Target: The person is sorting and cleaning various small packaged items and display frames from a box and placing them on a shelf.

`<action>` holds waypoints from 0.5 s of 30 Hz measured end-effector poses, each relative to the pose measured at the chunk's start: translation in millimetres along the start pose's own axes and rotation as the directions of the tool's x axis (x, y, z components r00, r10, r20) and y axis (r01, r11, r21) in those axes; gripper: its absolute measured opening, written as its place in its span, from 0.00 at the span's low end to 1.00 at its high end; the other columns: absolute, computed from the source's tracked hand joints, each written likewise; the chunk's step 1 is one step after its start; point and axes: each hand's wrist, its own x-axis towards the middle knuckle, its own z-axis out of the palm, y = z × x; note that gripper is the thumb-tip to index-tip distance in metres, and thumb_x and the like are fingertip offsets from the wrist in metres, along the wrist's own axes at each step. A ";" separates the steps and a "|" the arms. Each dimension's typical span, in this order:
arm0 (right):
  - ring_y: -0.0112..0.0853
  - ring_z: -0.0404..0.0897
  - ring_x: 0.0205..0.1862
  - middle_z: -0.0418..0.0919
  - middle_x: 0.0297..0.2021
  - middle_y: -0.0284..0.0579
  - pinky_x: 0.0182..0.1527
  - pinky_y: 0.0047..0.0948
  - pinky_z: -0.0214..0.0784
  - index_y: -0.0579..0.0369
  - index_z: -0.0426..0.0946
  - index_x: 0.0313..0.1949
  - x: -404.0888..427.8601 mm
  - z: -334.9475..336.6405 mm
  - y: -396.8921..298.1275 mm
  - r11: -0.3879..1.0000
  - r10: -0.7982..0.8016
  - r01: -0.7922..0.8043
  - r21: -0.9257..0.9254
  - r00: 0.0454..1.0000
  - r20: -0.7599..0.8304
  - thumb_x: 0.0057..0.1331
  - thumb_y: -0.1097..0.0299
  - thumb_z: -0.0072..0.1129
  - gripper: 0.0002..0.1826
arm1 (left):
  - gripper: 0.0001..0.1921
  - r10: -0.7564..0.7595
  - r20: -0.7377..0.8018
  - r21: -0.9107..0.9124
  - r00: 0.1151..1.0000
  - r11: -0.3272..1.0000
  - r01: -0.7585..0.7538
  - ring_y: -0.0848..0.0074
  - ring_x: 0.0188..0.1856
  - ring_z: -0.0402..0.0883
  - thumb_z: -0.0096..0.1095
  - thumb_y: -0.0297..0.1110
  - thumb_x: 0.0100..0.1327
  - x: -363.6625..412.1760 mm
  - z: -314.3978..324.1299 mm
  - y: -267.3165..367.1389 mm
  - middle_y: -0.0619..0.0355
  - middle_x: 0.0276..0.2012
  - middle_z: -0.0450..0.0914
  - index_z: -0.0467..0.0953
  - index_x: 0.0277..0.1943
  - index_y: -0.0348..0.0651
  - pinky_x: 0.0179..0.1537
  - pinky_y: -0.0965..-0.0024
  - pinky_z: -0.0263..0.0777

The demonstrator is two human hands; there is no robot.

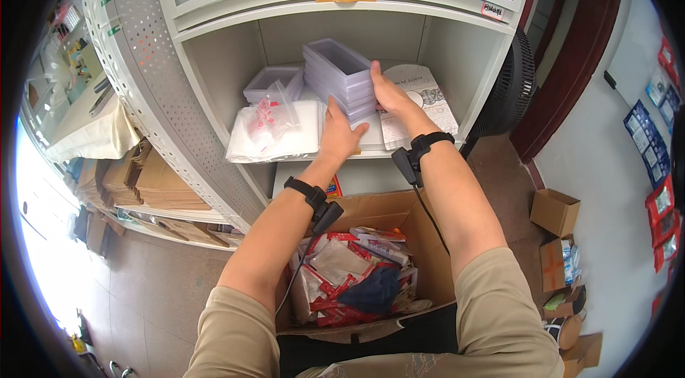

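A stack of several pale, translucent plastic trays [347, 90] stands inside an open cabinet compartment. My right hand [393, 93] lies along the right side of the stack, fingertips near its upper rim; whether it grips is unclear. At the stack's lower front is my left hand [342, 131], its fingers and thumb apart. A shorter pile of similar trays [274, 82] sits to the left. In front of that pile, a clear plastic bag with red print [267, 122] rests on a stack of white packaging sheets [297, 131]. A patterned white packet [420, 105] lies to the right.
Below the shelf, an open cardboard box [431, 265] holds red packets and a dark cloth [372, 292]. A black fan [505, 83] stands right of the cabinet. Small cardboard boxes [555, 212] line the right wall. At left are a perforated metal panel [160, 78] and flattened cardboard [166, 180].
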 end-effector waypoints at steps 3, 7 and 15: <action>0.44 0.75 0.62 0.76 0.61 0.62 0.62 0.39 0.70 0.66 0.65 0.71 -11.9 5.5 -12.7 0.998 0.020 -0.024 0.053 0.996 0.084 0.70 0.19 0.16 0.58 | 0.48 -0.006 -0.010 0.031 1.000 0.999 0.006 0.37 0.64 0.73 0.74 0.37 0.63 10.6 1.4 -14.8 0.23 0.65 0.68 0.48 0.73 0.19 0.66 0.53 0.70; 0.38 0.80 0.53 0.81 0.54 0.55 0.52 0.40 0.76 0.64 0.70 0.67 -29.0 4.9 -20.4 0.999 0.017 -0.024 0.046 0.990 0.143 0.70 0.19 0.32 0.55 | 0.26 -0.053 -0.156 0.046 0.986 0.997 0.061 0.36 0.49 0.82 0.67 0.33 0.68 13.4 4.8 -18.9 0.26 0.45 0.81 0.67 0.60 0.22 0.52 0.46 0.76; 0.34 0.85 0.33 0.87 0.35 0.47 0.40 0.35 0.77 0.68 0.83 0.46 4.2 0.1 23.9 0.964 -0.143 0.183 -0.193 0.969 0.204 0.67 0.65 0.68 0.17 | 0.16 -0.064 -0.237 0.053 0.969 0.995 0.079 0.38 0.41 0.84 0.64 0.32 0.70 10.1 10.6 -11.3 0.31 0.34 0.83 0.72 0.50 0.26 0.44 0.43 0.75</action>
